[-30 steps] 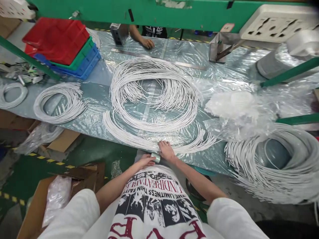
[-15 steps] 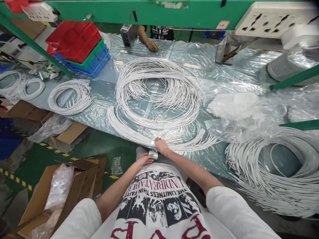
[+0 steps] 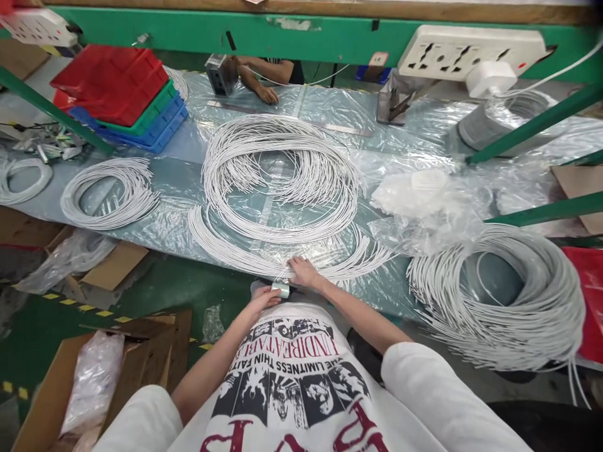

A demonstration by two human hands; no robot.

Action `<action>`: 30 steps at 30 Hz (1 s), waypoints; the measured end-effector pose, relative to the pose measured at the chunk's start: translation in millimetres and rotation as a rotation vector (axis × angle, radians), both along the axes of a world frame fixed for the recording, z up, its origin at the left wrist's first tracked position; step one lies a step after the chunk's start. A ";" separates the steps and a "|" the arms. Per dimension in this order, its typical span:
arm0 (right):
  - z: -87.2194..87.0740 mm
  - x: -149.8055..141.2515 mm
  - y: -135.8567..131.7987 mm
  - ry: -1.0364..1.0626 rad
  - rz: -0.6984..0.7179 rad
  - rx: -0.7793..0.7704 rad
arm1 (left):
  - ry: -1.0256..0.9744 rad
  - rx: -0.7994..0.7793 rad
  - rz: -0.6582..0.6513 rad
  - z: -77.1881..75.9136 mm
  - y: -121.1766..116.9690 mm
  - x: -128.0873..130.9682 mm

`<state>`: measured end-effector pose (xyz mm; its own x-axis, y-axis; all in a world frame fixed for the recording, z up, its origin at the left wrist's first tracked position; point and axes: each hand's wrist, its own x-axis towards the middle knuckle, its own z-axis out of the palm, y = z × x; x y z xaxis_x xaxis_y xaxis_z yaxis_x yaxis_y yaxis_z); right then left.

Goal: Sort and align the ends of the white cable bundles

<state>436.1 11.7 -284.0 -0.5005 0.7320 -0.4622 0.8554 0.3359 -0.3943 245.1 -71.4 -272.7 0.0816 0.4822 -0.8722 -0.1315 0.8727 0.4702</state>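
My left hand [image 3: 264, 300] is closed around a small pale green roll [image 3: 281, 289], just off the near edge of the table. My right hand [image 3: 302, 271] is curled over the curved bundle of white cables [image 3: 226, 246] along that edge, gripping some of them. A few thin white strands [image 3: 282, 272] rise between its fingertips and the roll; the exact grip there is too small to make out. Behind the bundle lies a large oval coil of white cables [image 3: 282, 233].
More cable coils lie left [image 3: 110, 216] and right [image 3: 551, 301]. Stacked bins [image 3: 113, 88] stand back left, clear plastic bags [image 3: 414, 201] at right. A green beam [image 3: 188, 34] with a power strip [image 3: 447, 53] crosses above. Across the table is a co-worker's hand [image 3: 268, 95].
The camera view has turned right. My left hand with the roll is closer to my right hand, whose fingers have shifted on the cables. A co-worker's second arm shows by the metal box.
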 end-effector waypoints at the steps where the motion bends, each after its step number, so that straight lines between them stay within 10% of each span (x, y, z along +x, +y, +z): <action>1: 0.4 4.7 -0.5 0.003 -0.015 0.003 | 0.002 0.009 0.001 1.6 0.9 -2.4; 30: -3.7 -75.0 -3.2 -0.117 0.069 0.198 | 0.012 0.048 -0.028 -1.3 13.7 -52.9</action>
